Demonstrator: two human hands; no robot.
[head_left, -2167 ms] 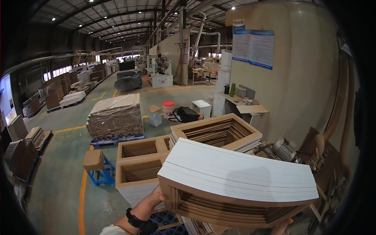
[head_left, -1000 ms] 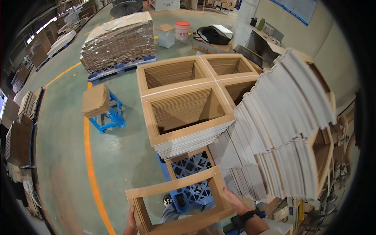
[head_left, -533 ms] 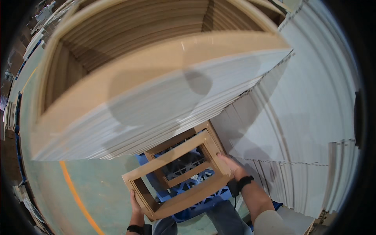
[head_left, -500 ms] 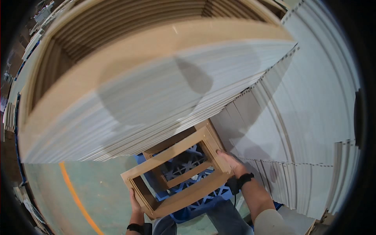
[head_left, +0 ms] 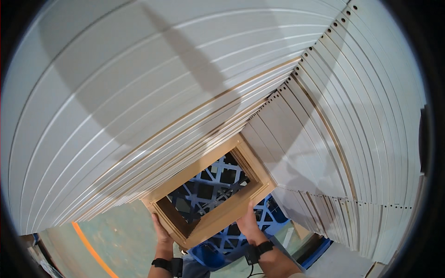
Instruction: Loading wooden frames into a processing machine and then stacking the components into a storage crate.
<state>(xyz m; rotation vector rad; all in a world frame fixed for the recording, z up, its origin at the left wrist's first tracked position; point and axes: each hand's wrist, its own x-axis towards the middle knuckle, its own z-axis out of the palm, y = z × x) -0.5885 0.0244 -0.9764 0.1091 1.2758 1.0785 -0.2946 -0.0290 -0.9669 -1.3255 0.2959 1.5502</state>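
Observation:
A stack of brown rectangular board frames (head_left: 218, 223) sits on a blue plastic pallet (head_left: 228, 243), low in the middle. The pallet's lattice shows through the frames' shared opening. My left hand (head_left: 161, 231) lies stretched along the outer side of the stack's left end. My right hand (head_left: 249, 224) rests against the near long side, right of its middle, fingers extended upward. Neither hand wraps round a frame as far as I can see; some fingers are hidden under the edge. The top frame lies roughly in line with those beneath.
A tall stack of white-edged boards (head_left: 153, 92) rises just beyond the frames, touching or nearly touching them. More white-edged stacks (head_left: 371, 116) stand along the right. An orange line (head_left: 92, 248) crosses the green floor (head_left: 125, 236) at the left.
The upper frame, tilted and held over the stack before, has come down onto it. My right hand has shifted from its right end to the near side. The view has swung nearer the white-edged stack.

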